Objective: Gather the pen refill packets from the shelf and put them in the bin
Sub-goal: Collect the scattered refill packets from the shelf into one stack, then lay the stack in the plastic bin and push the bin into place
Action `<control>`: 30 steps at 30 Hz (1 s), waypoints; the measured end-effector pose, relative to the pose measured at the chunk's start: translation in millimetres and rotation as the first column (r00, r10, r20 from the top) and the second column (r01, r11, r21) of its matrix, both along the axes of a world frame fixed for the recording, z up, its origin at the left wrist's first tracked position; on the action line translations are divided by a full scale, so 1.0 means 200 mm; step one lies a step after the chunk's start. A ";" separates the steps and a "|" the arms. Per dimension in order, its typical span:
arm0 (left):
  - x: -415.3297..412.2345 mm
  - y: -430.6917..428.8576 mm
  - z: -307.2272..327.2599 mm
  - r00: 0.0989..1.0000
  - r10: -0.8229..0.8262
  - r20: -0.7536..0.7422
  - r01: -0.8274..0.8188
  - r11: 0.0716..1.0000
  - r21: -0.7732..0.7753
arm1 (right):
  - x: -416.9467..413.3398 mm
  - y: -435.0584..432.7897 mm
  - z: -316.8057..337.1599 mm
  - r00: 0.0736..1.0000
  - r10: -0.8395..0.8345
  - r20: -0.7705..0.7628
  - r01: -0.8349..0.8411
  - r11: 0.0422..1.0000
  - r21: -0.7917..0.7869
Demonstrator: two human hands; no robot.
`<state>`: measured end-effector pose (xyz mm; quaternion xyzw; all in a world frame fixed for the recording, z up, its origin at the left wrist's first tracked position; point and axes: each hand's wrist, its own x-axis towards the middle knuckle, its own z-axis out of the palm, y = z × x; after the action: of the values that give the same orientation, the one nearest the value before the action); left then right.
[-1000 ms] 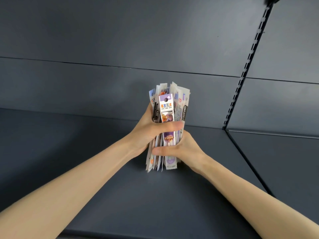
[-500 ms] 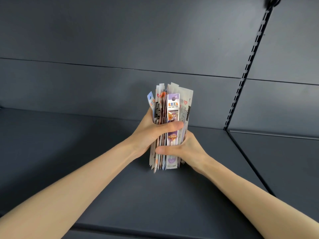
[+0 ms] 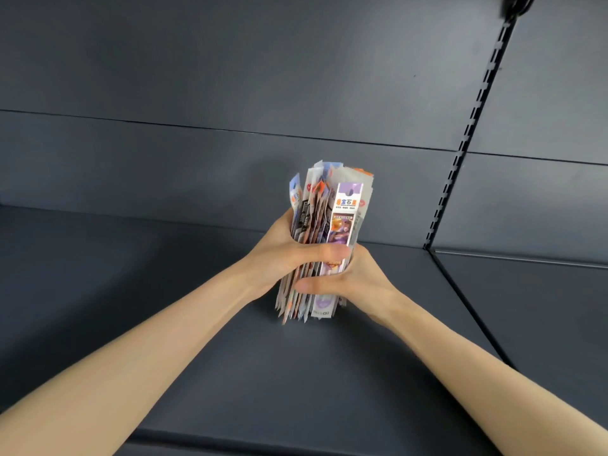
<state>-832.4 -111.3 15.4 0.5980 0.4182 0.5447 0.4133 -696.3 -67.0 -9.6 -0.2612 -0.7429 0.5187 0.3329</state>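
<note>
Packets [image 3: 345, 205] stood bunched upright, your left hand [image 3: 279, 258] and right hand [image 3: 362, 281] both clamped round them; shelf [image 3: 230, 373] lay below, slotted rail [image 3: 459, 159] well off right.

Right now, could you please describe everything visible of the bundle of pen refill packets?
The bundle of pen refill packets is a thick stack of long, narrow, glossy sleeves, printed purple, orange and blue, held roughly upright with uneven tops. The left hand grips its middle, the right hand just below, thumbs across the front. Its lower ends are near the dark shelf; contact is unclear.
</note>
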 end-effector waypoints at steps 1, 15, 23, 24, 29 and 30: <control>0.00 0.01 0.00 1.000 0.000 0.021 0.000 1.000 0.001 | -0.01 0.00 0.00 1.000 0.002 0.007 -0.002 1.000 0.007; 0.00 0.01 0.00 0.989 0.008 0.148 0.005 0.996 -0.087 | -0.03 -0.02 -0.03 0.998 0.004 0.055 0.002 0.995 -0.102; 0.17 0.03 0.15 0.987 0.001 0.158 0.006 0.999 -0.042 | 0.13 -0.06 0.16 0.997 -0.046 0.061 0.052 0.992 -0.112; 0.21 0.02 0.18 0.988 -0.018 0.153 0.022 0.999 -0.028 | 0.18 -0.08 0.19 0.997 -0.048 0.056 0.054 0.994 -0.099; 0.53 -0.06 0.32 0.981 -0.164 0.098 0.161 0.986 0.040 | 0.52 -0.21 0.30 0.993 -0.119 -0.002 0.119 0.991 -0.058; 0.61 -0.08 0.33 0.977 -0.189 0.095 0.186 0.982 0.044 | 0.61 -0.24 0.31 0.990 -0.144 -0.007 0.143 0.988 -0.050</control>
<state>-710.3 -126.9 80.8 0.6142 0.3292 0.5396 0.4724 -574.5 -114.3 52.7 -0.3194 -0.7075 0.5128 0.3667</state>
